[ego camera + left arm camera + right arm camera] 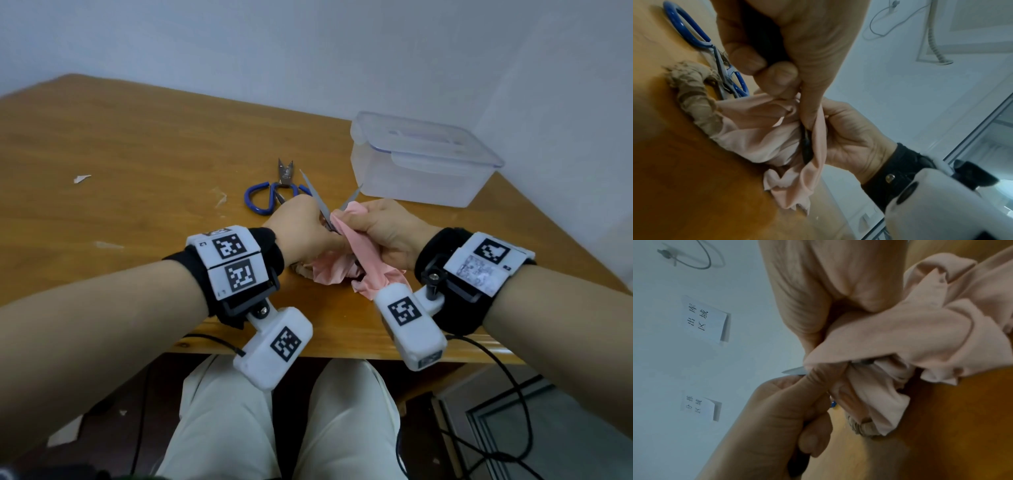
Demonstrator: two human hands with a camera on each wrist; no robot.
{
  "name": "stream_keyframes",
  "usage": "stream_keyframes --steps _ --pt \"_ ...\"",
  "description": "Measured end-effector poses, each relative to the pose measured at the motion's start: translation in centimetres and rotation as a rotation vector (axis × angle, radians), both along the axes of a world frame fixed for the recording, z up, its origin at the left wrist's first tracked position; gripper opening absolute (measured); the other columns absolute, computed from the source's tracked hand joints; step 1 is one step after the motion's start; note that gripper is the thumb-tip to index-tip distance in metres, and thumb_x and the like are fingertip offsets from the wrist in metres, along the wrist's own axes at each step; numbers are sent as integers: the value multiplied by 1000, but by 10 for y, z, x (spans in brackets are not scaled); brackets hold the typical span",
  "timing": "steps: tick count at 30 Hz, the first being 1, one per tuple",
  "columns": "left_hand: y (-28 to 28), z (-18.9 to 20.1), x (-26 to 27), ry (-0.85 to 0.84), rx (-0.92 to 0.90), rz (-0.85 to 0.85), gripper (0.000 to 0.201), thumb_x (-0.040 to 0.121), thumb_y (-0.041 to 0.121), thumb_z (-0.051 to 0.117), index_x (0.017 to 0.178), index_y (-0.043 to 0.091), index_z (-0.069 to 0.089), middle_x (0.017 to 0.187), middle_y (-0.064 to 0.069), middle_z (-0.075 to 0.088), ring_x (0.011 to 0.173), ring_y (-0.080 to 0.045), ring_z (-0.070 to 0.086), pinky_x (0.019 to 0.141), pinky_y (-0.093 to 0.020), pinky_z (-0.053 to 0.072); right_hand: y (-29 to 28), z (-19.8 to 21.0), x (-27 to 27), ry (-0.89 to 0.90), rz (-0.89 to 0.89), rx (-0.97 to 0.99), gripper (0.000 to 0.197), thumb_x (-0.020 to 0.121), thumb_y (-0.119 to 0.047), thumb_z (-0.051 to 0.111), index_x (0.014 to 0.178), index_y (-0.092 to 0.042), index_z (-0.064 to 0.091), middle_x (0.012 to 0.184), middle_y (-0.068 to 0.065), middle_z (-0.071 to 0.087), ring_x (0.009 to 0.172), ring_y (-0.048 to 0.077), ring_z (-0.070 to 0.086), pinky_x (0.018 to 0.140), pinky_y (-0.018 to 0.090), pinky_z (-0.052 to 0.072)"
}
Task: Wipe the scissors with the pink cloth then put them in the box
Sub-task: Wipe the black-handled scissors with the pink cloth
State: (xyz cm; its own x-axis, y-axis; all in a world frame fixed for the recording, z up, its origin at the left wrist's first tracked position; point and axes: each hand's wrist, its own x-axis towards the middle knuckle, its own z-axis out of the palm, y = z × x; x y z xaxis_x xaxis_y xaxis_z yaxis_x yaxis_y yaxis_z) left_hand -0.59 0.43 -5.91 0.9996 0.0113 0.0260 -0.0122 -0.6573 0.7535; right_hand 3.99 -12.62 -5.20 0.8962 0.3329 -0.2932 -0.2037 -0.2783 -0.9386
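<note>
Two pairs of scissors are in play. The grey-bladed pair with dark handles point(317, 198) is held up over the near middle of the wooden tabletop point(137, 144), blades spread in a V, tips pointing far. The left hand point(301, 226) is curled tight round the dark handles. The right hand point(383, 229) is clamped on the crumpled pink cloth point(346, 250), bunching it round the right blade; the cloth's tail drapes down onto the tabletop.

Risks, as judged:
- Blades are open and the cloth looks thin. If the right hand slides along the edge rather than the flat, the blade could cut the cloth or nick a finger.
- In the left wrist view a blade edge lies in a fold right against the palm, so any snap shut by the left hand would pinch there.
- The trailing cloth could snag the blue-handled snub-nosed scissors point(274, 192) lying flat just beyond the hands and drag them.
- The clear plastic box with clip lid point(421, 161), far right, appears to have its lid on; it would need opening with a hand freed, a likely moment for a drop.
- A tan fabric wad point(692, 92) beside the cloth could be mistaken for it.
</note>
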Motion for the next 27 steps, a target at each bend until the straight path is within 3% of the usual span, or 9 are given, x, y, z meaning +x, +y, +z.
stream_keyframes --steps 3,6,9,11,17,22,25,27 --pt "-1 -1 0 -8 10 -4 32 86 32 68 86 1 67 55 -1 44 48 -12 39 43 -19 31 3 -1 3 2 -83 16 17 86 -19 69 75 -7 68 60 7 67 61 19 60 63 32 52" --pt "2 -2 0 -22 -9 -7 42 80 36 74 93 -4 70 64 -6 55 52 -12 46 50 -27 39 5 -2 3 -11 -96 31 18 88 -20 67 77 -6 67 62 7 68 58 17 61 60 31 53" --pt "5 -2 0 2 -46 0 45 79 34 75 91 -9 67 57 -4 49 39 -5 40 41 -21 33 2 -2 1 -19 -24 5 16 88 -19 67 80 -5 68 74 13 67 66 21 61 71 37 54" --pt "6 -3 -1 18 -47 11 40 81 31 73 90 -8 67 53 -2 45 35 -5 38 37 -19 31 1 -1 -1 -6 18 -23 14 86 -17 68 79 -5 68 74 13 67 66 21 62 69 35 55" --pt "4 -3 -2 -7 -48 -3 46 78 34 76 92 -9 69 70 -19 60 53 -18 48 54 -32 41 6 -2 4 16 -103 34 15 85 -17 70 79 -3 67 68 11 68 66 22 62 74 39 54" --pt "7 -2 0 15 -21 5 40 78 32 76 85 -7 68 55 -3 47 41 -10 39 41 -23 32 4 1 0 66 7 10 12 85 -14 69 84 -1 68 78 18 66 69 26 62 82 47 52" --pt "5 -2 -1 -2 9 -1 35 80 30 74 67 0 61 52 -1 44 43 -11 37 37 -18 28 4 1 -2 55 -11 3 12 83 -13 70 84 -2 69 83 19 67 72 26 62 85 47 52" --pt "3 -2 -1 -25 17 -12 37 81 33 73 73 -2 65 54 -2 45 46 -13 38 40 -19 29 6 0 0 44 -69 20 15 82 -15 72 87 -1 69 87 20 68 74 28 62 87 47 52"
